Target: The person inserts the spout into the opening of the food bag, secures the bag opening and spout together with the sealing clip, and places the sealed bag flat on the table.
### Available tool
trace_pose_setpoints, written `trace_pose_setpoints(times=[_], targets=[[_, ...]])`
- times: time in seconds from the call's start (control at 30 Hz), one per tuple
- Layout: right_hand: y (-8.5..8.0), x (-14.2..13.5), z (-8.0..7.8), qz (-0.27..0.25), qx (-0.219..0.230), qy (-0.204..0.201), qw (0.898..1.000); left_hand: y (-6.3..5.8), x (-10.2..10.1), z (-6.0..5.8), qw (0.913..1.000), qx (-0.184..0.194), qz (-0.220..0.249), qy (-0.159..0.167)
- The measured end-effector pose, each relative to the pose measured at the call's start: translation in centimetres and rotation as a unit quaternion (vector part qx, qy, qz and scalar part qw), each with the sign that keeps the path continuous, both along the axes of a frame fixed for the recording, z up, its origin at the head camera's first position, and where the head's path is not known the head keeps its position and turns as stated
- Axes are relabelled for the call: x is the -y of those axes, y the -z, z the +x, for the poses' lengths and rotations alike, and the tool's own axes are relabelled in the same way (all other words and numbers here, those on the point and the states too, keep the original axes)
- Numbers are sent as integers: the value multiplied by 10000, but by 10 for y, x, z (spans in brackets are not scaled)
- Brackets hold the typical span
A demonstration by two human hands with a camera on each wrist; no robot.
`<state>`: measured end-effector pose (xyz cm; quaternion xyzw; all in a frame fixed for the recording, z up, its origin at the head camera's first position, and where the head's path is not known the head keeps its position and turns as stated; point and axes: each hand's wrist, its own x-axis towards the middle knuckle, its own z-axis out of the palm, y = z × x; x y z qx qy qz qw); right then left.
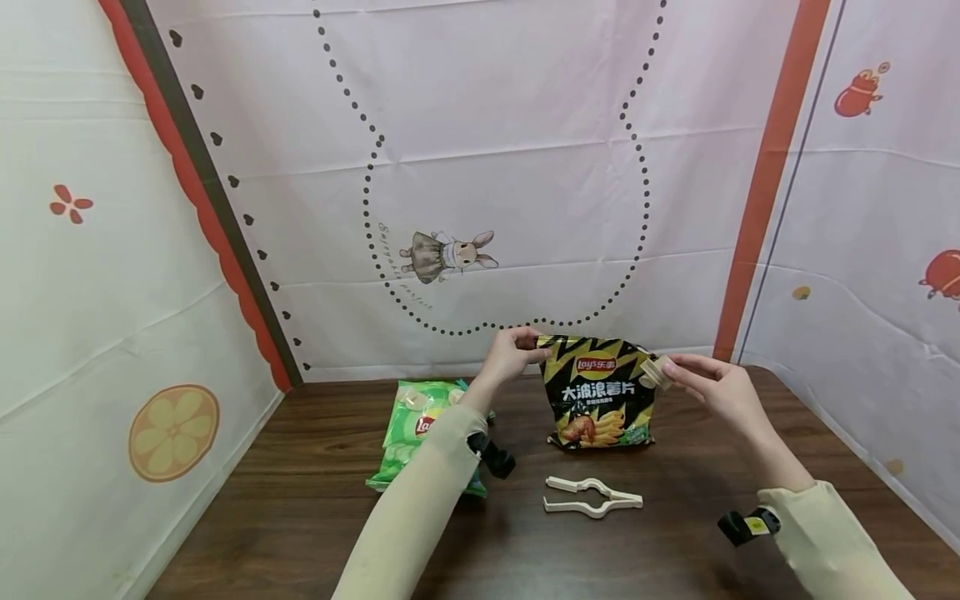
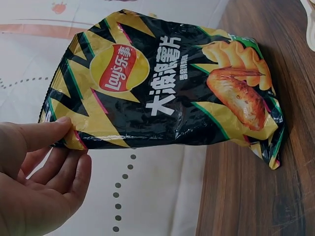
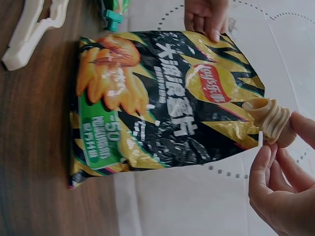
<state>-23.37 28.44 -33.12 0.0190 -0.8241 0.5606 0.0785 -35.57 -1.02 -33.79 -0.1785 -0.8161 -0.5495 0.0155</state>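
Note:
A black and yellow bag of Lay's chips (image 1: 600, 392) stands upright on the table. My left hand (image 1: 510, 362) pinches its top left corner between thumb and fingers, as the left wrist view (image 2: 44, 172) shows. At the top right corner, my right hand (image 1: 712, 387) holds a cream plastic threaded spout (image 3: 268, 120) between thumb and fingers. The spout touches that corner; whether the bag's corner passes into it I cannot tell. In front of the bag lies a cream bag clip (image 1: 596, 507), its two arms spread apart.
To the left lies a green Lay's bag (image 1: 401, 433), partly hidden by my left forearm. A teal spout (image 3: 113, 19) shows beside it in the right wrist view. The brown wooden table (image 1: 300, 517) ends at printed cloth walls (image 1: 510, 167) behind and at both sides.

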Motion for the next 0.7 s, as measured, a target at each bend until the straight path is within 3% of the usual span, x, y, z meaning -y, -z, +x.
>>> trace_pose_setpoints(times=[0.27,0.7], targets=[[-12,-5,-5,-7,-307,131,9994,-1,6,2,9996,-68,-54,266],[-22,1,-18,622,-1139,305,9911,-2,10,2,9986,-51,-37,529]])
